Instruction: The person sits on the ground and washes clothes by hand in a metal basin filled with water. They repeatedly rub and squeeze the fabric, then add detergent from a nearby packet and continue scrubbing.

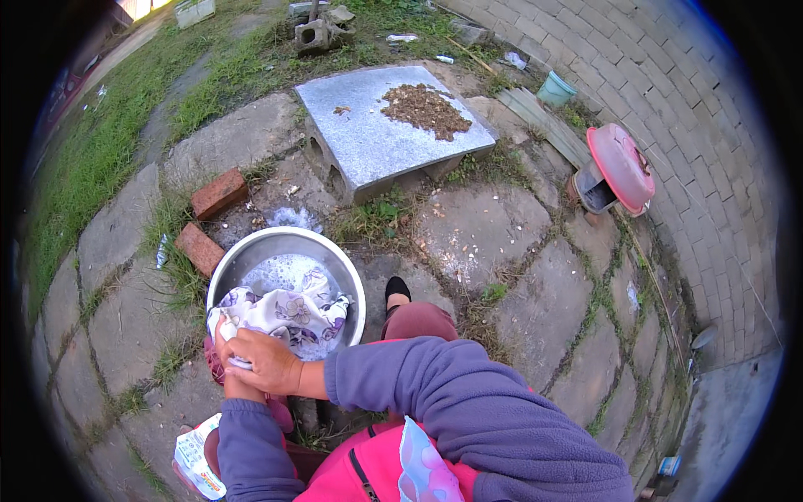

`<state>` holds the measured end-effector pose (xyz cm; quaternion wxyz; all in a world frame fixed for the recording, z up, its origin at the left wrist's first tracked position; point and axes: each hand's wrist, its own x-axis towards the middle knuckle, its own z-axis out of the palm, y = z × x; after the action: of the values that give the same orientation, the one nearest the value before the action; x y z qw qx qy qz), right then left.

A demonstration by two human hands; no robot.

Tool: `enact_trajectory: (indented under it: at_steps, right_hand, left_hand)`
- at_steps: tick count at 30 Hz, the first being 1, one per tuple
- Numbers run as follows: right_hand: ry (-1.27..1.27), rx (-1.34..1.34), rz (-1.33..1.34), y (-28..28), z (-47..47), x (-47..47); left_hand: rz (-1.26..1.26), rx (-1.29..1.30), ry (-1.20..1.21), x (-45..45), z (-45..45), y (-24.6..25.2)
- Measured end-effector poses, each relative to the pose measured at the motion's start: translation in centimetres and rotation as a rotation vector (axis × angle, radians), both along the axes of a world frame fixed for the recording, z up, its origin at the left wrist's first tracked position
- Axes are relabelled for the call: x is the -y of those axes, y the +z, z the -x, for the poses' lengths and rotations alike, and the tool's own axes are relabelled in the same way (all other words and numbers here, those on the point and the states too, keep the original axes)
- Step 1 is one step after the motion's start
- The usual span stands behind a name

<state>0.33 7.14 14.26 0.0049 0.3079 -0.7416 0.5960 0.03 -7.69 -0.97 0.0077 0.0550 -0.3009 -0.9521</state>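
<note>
A metal basin (359,285) with a pale rim holds sudsy water (260,271). In it lies a wet white cloth (298,310) printed with purple flowers, bunched up towards the near left rim. My right hand (270,361) is closed around a bunch of this cloth at that rim. Beneath it, my left hand (221,339) grips the same cloth; most of its palm and fingers are hidden by the right hand. Some dark pink fabric (214,361) shows beside the basin under my wrists.
Two red bricks (219,193) lie beyond the basin. A stone slab (351,135) on blocks carries a brown crumbly heap (430,112). A detergent bag (199,458) sits at lower left. Pink basin (621,169) and green bucket (556,90) stand near the brick wall (677,113).
</note>
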Motion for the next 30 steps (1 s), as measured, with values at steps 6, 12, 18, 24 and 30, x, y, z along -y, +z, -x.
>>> enact_trajectory:
  at_steps: [6,12,18,24,30]
  right_hand:
    - [-0.394,0.315,-0.007,-4.5,8.4,-3.0]
    - [0.021,0.020,-0.012,-0.3,-0.5,0.8]
    - [-0.350,0.337,0.015,-5.2,7.9,-1.6]
    - [-0.001,0.034,-0.021,-2.1,-0.6,-0.1]
    - [-0.352,0.471,-0.078,-4.3,7.0,-1.8]
  left_hand:
    - [0.057,0.549,0.153,-10.2,1.2,8.0]
    - [-0.060,0.321,0.134,0.0,0.3,3.1]
    - [0.081,0.703,0.210,-8.6,-0.1,7.8]
    - [-0.036,0.549,0.269,-4.6,0.1,8.3]
    - [0.271,0.723,0.201,-8.9,0.4,7.6]
